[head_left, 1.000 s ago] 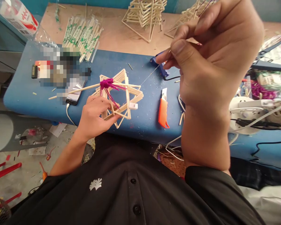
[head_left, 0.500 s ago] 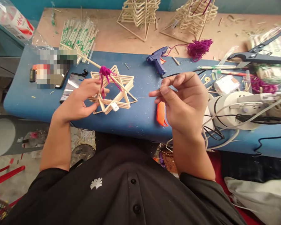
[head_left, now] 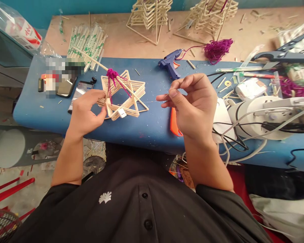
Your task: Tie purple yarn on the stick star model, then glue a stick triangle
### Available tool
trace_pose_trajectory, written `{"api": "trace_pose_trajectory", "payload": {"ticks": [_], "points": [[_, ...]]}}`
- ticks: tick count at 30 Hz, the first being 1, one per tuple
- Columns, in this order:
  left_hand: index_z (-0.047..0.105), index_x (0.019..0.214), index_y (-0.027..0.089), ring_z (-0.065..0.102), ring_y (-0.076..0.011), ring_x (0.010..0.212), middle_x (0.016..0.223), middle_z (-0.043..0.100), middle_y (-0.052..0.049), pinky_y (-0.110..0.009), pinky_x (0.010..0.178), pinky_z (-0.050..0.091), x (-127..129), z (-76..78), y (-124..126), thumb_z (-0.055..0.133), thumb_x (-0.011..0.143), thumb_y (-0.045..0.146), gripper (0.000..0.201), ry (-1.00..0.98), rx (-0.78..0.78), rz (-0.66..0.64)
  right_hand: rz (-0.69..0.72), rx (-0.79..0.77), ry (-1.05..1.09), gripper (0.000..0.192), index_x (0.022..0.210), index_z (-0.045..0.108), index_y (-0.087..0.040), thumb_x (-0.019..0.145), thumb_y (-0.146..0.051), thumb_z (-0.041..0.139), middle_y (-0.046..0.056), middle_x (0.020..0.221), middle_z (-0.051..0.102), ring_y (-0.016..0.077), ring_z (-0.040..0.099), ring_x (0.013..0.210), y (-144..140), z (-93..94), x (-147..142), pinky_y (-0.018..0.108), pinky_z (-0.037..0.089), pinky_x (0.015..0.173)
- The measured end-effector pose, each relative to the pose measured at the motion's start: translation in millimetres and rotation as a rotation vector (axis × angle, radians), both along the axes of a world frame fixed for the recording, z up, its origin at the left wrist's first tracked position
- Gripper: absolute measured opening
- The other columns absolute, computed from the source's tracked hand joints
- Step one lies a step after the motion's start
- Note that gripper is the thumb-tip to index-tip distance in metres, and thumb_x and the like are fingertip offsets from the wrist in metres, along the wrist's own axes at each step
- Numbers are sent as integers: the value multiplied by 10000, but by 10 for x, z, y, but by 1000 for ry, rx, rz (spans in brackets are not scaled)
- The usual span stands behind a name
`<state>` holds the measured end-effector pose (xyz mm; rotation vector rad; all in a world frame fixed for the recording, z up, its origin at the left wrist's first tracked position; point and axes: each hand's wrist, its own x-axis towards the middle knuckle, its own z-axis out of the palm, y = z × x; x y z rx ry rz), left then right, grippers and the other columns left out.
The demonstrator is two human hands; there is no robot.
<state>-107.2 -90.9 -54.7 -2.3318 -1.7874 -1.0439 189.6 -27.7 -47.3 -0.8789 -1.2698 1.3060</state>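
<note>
"Risk?"
"Your right hand (head_left: 194, 107) pinches the strand (head_left: 153, 101); pulling hard could snap it."
"The star (head_left: 128, 102)?"
"Between your hands, over the table (head_left: 152, 133); your left hand (head_left: 84, 112) pinches its corner, which a tug could free."

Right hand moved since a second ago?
Yes: lower in view. Then, the right hand partly hid the blue glue gun; now it shows mostly below the gun.

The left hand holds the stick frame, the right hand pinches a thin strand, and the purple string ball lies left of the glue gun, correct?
No: the head view shows the purple string ball right of the glue gun. The left hand holds the stick frame and the right hand pinches a thin strand.
</note>
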Motion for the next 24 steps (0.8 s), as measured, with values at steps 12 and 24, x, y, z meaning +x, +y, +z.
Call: {"api": "trace_pose_trajectory", "payload": {"ticks": [12, 24], "points": [[816, 1181, 246, 783, -224, 1089, 1186, 831, 68, -421, 978, 660, -272, 210, 31, 819, 859, 221, 323, -24, 132, 70, 7, -5, -22, 414, 995, 468, -268, 916, -467, 823, -18, 1021, 598, 130, 773, 885, 47, -208, -26, 241, 641, 655], [766, 1108, 274, 770, -305, 1027, 1092, 854, -39, -472, 928, 533, 1043, -168, -327, 824, 922, 325, 201, 112, 166, 180, 64, -84, 50, 344, 990, 520, -276, 909, -415, 824, -33, 1052, 552, 138, 789, 1030, 355, -547, -160, 351, 725, 921]]}}
